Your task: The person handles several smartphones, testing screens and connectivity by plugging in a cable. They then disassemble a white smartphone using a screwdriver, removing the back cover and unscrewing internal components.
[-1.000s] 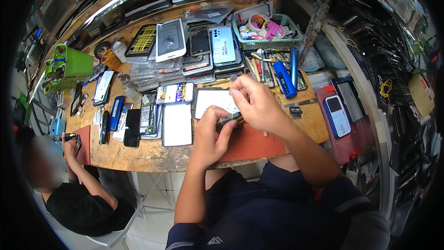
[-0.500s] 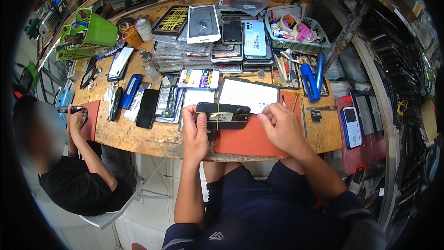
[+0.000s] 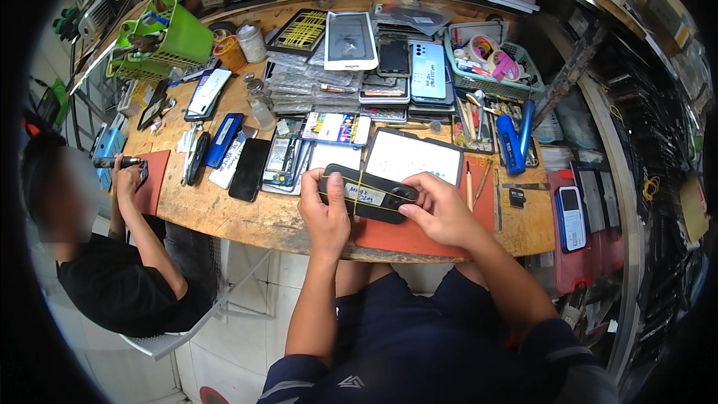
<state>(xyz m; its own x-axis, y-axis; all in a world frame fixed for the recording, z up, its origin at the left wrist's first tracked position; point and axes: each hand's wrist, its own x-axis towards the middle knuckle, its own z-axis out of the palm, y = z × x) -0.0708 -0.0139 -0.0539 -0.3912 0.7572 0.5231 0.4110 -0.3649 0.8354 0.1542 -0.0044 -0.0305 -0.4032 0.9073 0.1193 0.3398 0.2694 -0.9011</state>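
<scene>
A black smartphone (image 3: 374,212) is held back side up over the front of the bench, slightly tilted. Yellow rubber bands cross it lengthwise and widthwise, over a pale handwritten label (image 3: 366,193). My left hand (image 3: 325,213) grips its left end, thumb on top. At the camera end, my right hand (image 3: 436,209) pinches the phone's right edge between thumb and fingers. Beneath it lies a red-orange mat (image 3: 419,239); behind it is a white sheet-like board with a dark edge (image 3: 411,153).
On the wooden bench (image 3: 217,213), a black-screened phone (image 3: 249,170) and an opened phone (image 3: 284,153) lie left of my hands. Blue cylindrical tools (image 3: 511,144) and a tape basket (image 3: 493,67) stand back right. At left, a co-worker (image 3: 127,277) sits holding a tool.
My right hand has closed onto the phone's right end, where it was beside it before. The phone is now tilted, its right end lower. The whole view has shifted slightly.
</scene>
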